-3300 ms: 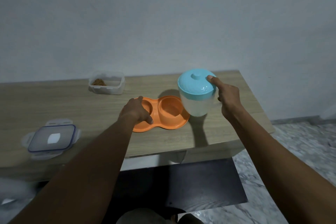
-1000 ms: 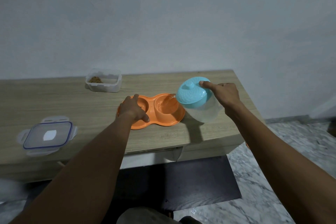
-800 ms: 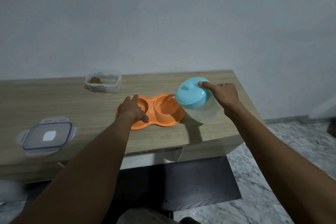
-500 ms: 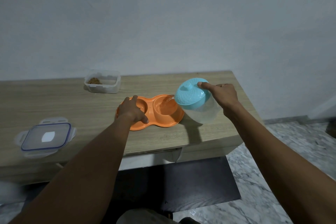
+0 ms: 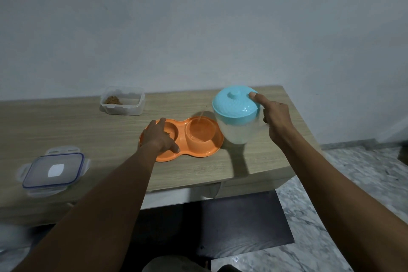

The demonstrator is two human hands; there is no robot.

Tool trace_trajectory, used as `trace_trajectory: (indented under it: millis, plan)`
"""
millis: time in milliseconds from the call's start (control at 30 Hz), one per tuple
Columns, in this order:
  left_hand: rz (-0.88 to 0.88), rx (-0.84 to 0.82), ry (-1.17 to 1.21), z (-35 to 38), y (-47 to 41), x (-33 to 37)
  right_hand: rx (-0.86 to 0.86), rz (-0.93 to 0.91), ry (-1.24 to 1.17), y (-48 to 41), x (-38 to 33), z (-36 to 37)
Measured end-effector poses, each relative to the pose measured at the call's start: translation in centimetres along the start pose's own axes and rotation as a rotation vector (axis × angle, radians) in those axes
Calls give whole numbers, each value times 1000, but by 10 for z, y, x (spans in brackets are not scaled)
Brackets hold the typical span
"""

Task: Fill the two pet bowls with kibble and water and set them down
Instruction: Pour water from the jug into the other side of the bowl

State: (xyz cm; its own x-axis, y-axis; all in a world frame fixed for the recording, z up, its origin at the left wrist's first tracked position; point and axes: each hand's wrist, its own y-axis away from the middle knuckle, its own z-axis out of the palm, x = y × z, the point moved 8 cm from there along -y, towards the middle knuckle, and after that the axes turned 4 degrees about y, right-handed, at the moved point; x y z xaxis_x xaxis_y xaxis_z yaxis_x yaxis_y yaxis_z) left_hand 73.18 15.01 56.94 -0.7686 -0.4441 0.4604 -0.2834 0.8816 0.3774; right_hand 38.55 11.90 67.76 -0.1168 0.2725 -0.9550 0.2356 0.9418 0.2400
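Head view, left to right: a lid (image 5: 53,171) and kibble tub (image 5: 122,100) lie on the bench (image 5: 66,130). Left hand (image 5: 159,137), fingers spread, steadies the orange double bowl (image 5: 194,150); kibble side filled. Right hand (image 5: 276,118) grips the jug (image 5: 237,115) beside the wet water side; setting down remains.

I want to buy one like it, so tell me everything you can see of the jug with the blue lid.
The jug has a cloudy, see-through plastic body and a light blue, domed lid with a knob on top. The right hand holds it above the wooden desk, index finger pressed on the lid. It hangs nearly upright, beside the right well of the orange double bowl, where a thin streak of water shows.
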Motion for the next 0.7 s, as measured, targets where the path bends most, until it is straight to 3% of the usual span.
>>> trace_trajectory:
  millis: [333,700]
  plan:
    - [28,32,24,1,-2,-2,-46,8,-165,-49,-28,89]
    - [136,86,45,-1,-2,-1,-206,63,-80,-120,-2,176]
